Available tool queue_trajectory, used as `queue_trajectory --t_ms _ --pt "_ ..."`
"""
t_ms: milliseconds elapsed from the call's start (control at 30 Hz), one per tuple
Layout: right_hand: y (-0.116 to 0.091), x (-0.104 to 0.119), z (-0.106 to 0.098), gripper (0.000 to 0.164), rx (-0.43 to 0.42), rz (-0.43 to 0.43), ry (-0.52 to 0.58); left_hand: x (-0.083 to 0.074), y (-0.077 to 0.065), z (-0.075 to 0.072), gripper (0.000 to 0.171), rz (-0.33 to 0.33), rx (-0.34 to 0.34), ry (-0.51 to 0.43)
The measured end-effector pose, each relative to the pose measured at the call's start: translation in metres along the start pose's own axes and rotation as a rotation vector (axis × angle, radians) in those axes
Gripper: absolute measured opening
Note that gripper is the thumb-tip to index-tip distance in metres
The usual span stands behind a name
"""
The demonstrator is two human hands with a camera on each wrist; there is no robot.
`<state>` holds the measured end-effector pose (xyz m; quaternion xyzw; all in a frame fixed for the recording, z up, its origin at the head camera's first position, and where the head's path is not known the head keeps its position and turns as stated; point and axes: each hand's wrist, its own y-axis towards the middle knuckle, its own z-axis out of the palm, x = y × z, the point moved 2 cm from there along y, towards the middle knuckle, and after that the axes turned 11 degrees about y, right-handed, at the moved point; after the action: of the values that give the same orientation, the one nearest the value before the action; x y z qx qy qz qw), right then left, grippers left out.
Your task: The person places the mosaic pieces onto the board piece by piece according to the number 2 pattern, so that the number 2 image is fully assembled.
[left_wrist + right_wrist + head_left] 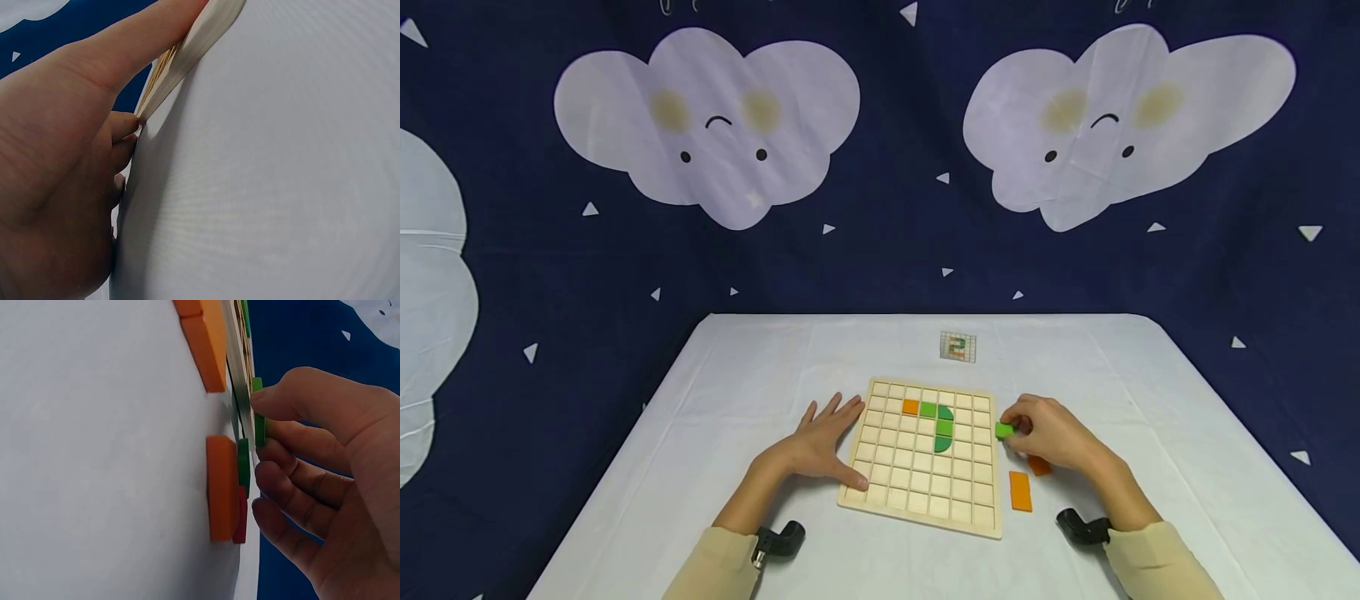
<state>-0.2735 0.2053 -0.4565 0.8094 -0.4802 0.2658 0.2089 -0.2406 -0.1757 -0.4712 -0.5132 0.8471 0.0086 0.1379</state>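
My right hand [1052,429] pinches a light green square block [259,412] between thumb and fingers, just off the right edge of a wooden grid board [917,520]. Spread along the board's left side, my left hand [816,442] rests its thumb on the rim near the front left corner, with the fingertips at the edge higher up. In the grid's upper part lie an orange square [910,407], a light green square [928,410] and a dark green rounded piece [946,412]. Below that piece sit another light green square [943,427] and another dark green rounded piece [942,444].
An orange rectangular block [1020,492] lies right of the board. Under the right hand are another orange block [222,487], a dark green piece [244,465] and a red piece [242,515]. A small pattern card [958,346] lies behind the board on the white table [760,358].
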Motion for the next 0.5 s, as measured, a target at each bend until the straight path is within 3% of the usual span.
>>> queue_trajectory --t_ms 500 --pt "0.011 0.015 0.009 0.023 0.006 -0.071 -0.003 0.001 0.000 0.000 0.132 -0.001 0.004 0.004"
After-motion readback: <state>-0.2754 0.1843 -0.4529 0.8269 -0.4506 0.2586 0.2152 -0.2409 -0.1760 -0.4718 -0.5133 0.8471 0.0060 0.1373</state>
